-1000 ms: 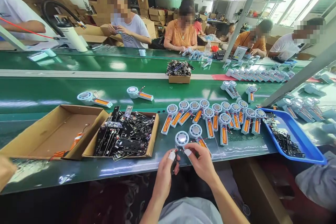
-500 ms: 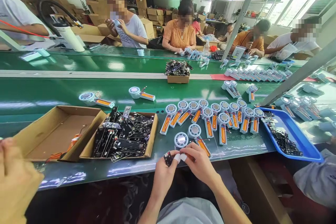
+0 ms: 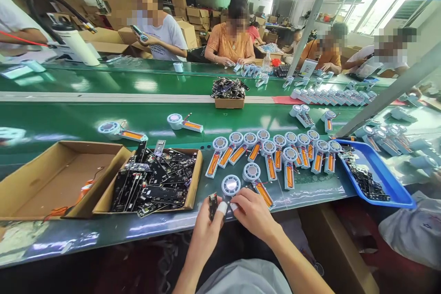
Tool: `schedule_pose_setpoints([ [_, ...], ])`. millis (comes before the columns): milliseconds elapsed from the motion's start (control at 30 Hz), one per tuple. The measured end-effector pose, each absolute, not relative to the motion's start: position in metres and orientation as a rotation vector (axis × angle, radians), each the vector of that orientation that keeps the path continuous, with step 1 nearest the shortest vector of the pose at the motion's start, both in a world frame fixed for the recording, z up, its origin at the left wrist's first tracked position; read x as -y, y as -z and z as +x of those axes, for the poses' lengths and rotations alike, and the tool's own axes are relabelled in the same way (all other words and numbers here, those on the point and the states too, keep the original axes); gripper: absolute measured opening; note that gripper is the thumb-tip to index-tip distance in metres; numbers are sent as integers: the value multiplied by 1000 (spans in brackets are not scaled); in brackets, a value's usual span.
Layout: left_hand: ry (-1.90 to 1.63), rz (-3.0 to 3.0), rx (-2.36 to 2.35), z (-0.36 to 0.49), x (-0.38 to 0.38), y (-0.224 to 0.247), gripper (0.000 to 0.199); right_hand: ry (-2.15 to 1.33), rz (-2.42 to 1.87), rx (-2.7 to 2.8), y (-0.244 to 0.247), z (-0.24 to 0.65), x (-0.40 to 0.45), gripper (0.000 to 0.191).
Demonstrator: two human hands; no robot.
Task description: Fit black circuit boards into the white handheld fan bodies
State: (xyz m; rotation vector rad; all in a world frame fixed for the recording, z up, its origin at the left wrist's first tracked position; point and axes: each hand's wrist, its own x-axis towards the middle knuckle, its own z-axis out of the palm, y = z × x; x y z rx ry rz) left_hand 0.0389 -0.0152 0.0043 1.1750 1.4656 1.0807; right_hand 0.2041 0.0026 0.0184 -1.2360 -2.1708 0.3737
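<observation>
My left hand (image 3: 206, 227) is closed on a small black circuit board (image 3: 213, 206), held nearly upright between thumb and fingers; a white cover sits on the thumb. Close beside it, my right hand (image 3: 257, 215) has its fingers pinched together near the left thumb tip; whatever they grip is too small or hidden to name. Just beyond both hands lies a pale blue handheld fan (image 3: 231, 185), its round head facing up and its handle hidden behind the hands. A second fan (image 3: 251, 172) with an orange strip in its handle lies beside my right fingers.
Several fans (image 3: 268, 148) lie in rows ahead. A cardboard box of circuit boards (image 3: 199, 179) stands left, beside another box (image 3: 20, 179) holding an orange wired part. A blue tray (image 3: 401, 188) with boards is at right. A slanted post (image 3: 389, 87) crosses the right side. Co-workers sit opposite.
The circuit board in my left hand has turned more upright, and my hands are slightly farther apart. Another person's hand at the left has left view. A blurred pale blue item appears at far left.
</observation>
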Motion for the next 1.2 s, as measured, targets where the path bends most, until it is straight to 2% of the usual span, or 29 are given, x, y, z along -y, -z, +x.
schedule_pose_setpoints([
  [267,-905,1446,-1468,42,26,-4,39,-230,-1264,2188,-21,197,-2,20],
  [633,-1019,1736,-1532,47,24,-1,31,-142,-1382,2243,-21,191,0,17],
  [933,-1007,2026,-1535,45,23,11,29,-250,-1432,2234,-24,190,0,17],
  [1200,-939,2100,-1311,37,11,13,25,-448,-1353,2194,-27,205,-2,20],
])
